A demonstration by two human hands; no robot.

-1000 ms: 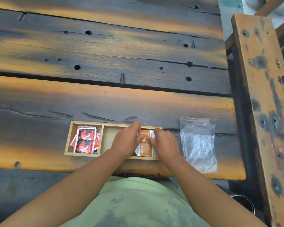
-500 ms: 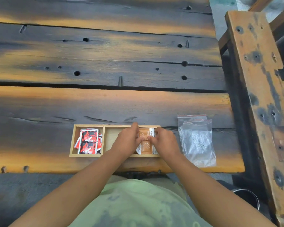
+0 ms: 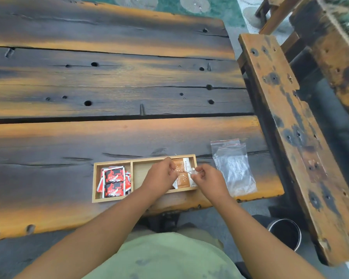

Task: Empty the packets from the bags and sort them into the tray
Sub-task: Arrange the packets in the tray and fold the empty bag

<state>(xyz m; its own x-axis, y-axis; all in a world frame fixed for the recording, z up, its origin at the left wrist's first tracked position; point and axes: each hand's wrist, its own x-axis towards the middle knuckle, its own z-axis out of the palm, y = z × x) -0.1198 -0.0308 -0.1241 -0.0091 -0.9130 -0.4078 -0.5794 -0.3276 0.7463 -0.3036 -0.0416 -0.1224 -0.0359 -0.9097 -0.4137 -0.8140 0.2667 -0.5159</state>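
The orange packets (image 3: 182,174) lay in the tray's (image 3: 113,199) right compartment between my hands, my left hand (image 3: 161,176) curled against them and my right hand (image 3: 208,179) pinching a white edge, red packets (image 3: 113,181) beyond my left, empty bags (image 3: 233,168) beyond my right.

Plank table (image 3: 109,137) with wooden tray (image 3: 112,199), clear bags (image 3: 233,168).
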